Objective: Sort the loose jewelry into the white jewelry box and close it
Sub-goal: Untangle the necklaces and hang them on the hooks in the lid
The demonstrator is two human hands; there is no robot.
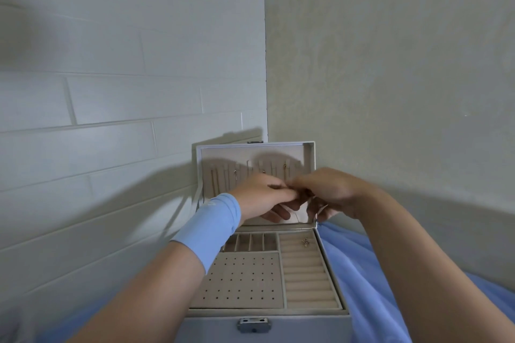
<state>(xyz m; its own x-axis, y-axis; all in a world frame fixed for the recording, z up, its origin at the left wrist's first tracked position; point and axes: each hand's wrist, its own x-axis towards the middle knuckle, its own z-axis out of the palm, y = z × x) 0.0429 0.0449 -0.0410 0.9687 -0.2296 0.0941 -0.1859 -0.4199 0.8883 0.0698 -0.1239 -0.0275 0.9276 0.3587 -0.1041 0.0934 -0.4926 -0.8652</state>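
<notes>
My left hand (pixel 259 198), a blue cuff (pixel 211 228) at its wrist, is raised in front of the upright lid (pixel 250 152) of the white jewelry box (pixel 209 328). Its fingertips meet those of my right hand (pixel 328 192), and both pinch what looks like a fine chain (pixel 297 216) hanging before the lid. A small gold piece (pixel 305 242) lies on the box's ring rolls at the back right. Blue cloth (pixel 362 273) spreads to the box's right
</notes>
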